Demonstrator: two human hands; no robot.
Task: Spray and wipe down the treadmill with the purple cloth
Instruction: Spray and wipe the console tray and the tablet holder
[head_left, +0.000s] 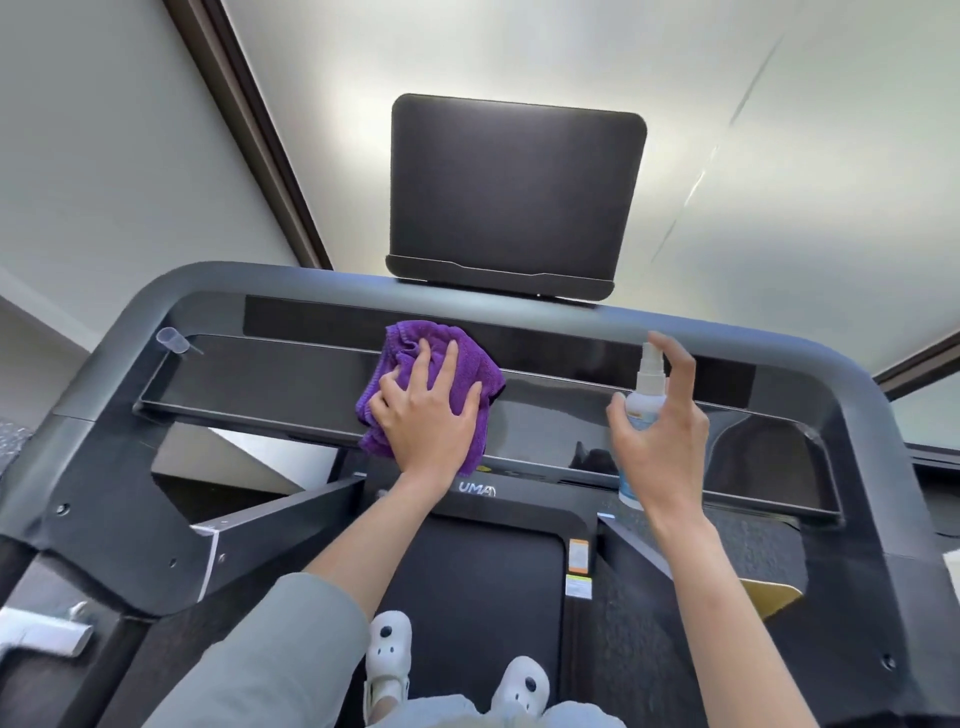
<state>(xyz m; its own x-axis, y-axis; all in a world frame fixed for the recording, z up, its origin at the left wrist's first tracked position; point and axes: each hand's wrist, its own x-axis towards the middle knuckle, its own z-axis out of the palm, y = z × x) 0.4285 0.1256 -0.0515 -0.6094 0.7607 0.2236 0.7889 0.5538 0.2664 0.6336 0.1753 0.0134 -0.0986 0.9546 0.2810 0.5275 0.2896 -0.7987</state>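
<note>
The left hand is pressing flat, fingers spread, on the crumpled purple microfibre cloth lying mid-way along the glossy black console panel of the dark grey treadmill. The right hand is gripping a small white spray bottle, forefinger lifted over the nozzle, right of the cloth. Wiping appears underway; next probably calls for misting the panel's right stretch, then sliding the cloth there. "UMA" is reading below the console; the bottle's label is staying illegible.

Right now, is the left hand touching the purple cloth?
Touching. The head view shows the left hand lying flat on the purple cloth, fingers spread, pressing it against the treadmill console.
</note>
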